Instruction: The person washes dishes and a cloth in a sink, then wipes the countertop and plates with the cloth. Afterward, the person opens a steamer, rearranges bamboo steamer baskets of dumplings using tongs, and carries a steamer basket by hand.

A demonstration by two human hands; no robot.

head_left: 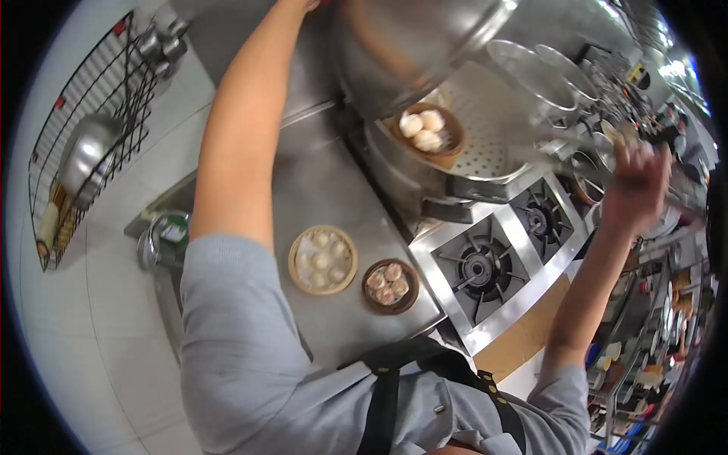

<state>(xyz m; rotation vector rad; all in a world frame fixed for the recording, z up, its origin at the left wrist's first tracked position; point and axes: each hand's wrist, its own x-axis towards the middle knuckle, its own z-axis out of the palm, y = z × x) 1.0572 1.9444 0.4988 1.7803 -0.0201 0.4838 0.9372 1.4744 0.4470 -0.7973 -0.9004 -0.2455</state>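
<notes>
Left hand (312, 4) at the top edge by a big shiny lid (409, 49), fingers hard to see, lid tipped over the pot (400, 174), white buns (427, 130) in a basket (450, 158) inside, right hand (638, 186) curled around a blurry tool (565, 139), maybe tongs.

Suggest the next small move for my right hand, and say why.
Probably ease the right hand over the steamer pot, toward the basket of white buns: the lid is raised, exposing them, while that hand is off to the side, its grip blurred.
</notes>
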